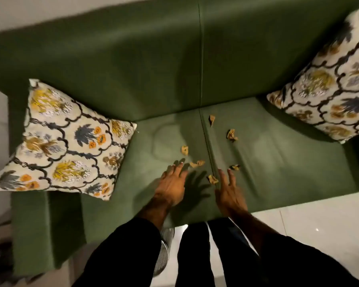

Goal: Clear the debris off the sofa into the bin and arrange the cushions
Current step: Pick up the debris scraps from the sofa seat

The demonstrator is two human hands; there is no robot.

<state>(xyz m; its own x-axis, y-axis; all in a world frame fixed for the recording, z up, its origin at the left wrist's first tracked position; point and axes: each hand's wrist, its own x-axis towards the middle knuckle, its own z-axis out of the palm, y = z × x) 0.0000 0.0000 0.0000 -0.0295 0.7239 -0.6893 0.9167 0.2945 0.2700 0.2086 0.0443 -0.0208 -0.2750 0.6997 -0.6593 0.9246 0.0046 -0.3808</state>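
Observation:
Several crumpled tan scraps of debris (231, 135) lie scattered over the middle of the green sofa seat (278, 162), around the seam between its two seat pads. My left hand (172, 185) reaches over the seat with fingers spread, its fingertips just short of a scrap (197, 163). My right hand (229, 193) is open too, fingers apart, right beside another scrap (212, 179). Neither hand holds anything. One patterned cushion (64, 141) lies flat at the sofa's left end. A second patterned cushion (327, 85) leans against the right armrest.
A metallic mesh bin (164, 253) stands on the floor by my legs, mostly hidden behind my left sleeve. White floor tiles (319, 228) lie in front of the sofa on the right. The sofa's left armrest (29, 224) juts toward me.

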